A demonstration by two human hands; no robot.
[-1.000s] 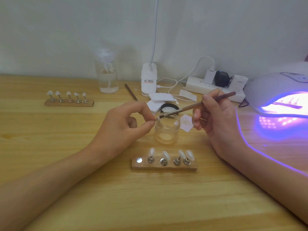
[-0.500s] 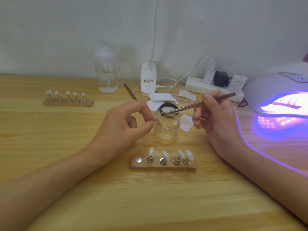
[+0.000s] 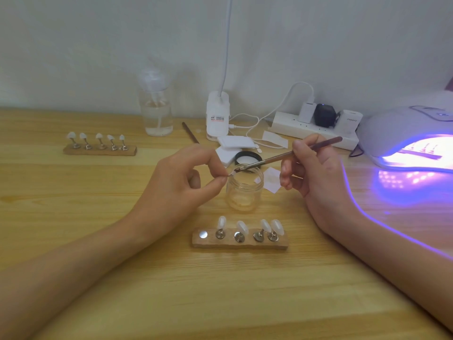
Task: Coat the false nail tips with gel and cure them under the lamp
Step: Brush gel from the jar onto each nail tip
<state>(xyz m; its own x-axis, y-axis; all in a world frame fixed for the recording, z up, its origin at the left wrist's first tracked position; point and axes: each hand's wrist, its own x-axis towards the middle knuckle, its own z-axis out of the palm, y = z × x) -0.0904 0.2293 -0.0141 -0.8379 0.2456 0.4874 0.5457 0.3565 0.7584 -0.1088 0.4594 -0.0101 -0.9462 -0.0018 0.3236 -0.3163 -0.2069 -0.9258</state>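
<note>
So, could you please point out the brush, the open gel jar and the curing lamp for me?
brush (image 3: 274, 159): head view, on the handle just ahead of the fingers.
gel jar (image 3: 244, 195): head view, on its clear glass wall.
curing lamp (image 3: 397, 128): head view, on the white dome.

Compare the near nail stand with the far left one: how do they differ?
The near stand carries four tips, its leftmost slot bare; the far stand carries five. The near stand lies in front of the jar; the far stand sits left of the bottle. Both are wooden strips.
</note>
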